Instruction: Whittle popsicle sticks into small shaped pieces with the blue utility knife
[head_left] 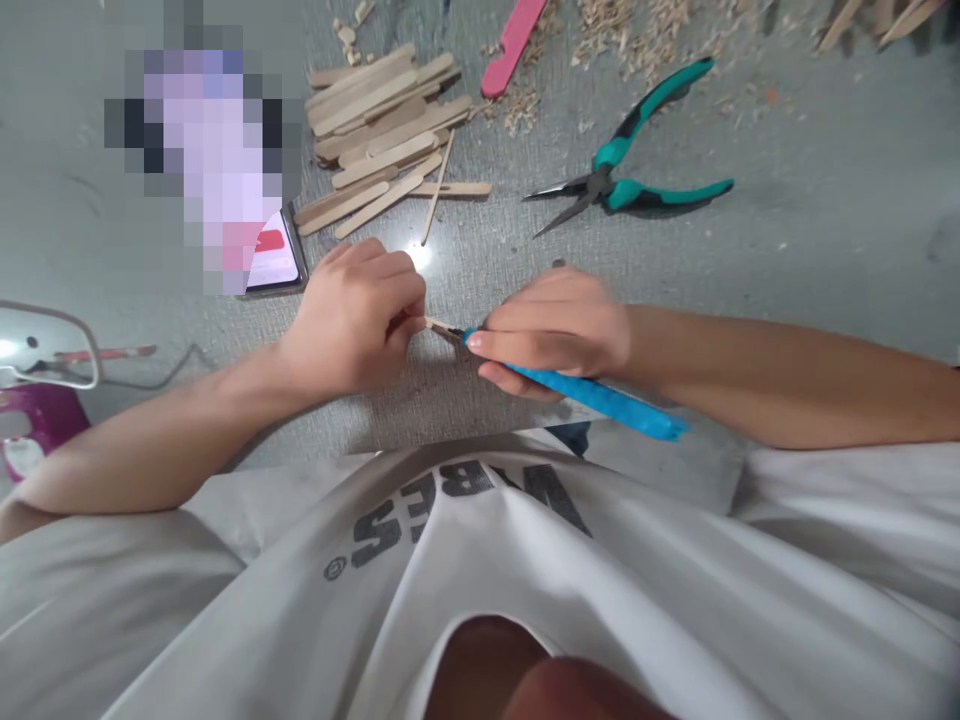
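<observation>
My right hand (pixel 559 330) is closed around a slim blue-handled craft knife (pixel 600 395), whose back end points down and to the right. Its dark tip meets the pale end of a small wooden stick (pixel 433 323). My left hand (pixel 360 310) pinches this stick, and its fingers cover most of it. Only a short gap separates the two hands, low over the grey table (pixel 360 415). Beyond them lie a pile of flat wooden craft sticks (pixel 390 110) and long-nose pliers (pixel 600 183) with green handles, jaws spread.
A phone (pixel 281 255), partly blurred out, lies left of the sticks. Wood shavings (pixel 637 30) are scattered at the back, beside a pink notched strip (pixel 514 45). More wooden pieces (pixel 892 20) sit at the far right. At the left edge is a purple object (pixel 45 420).
</observation>
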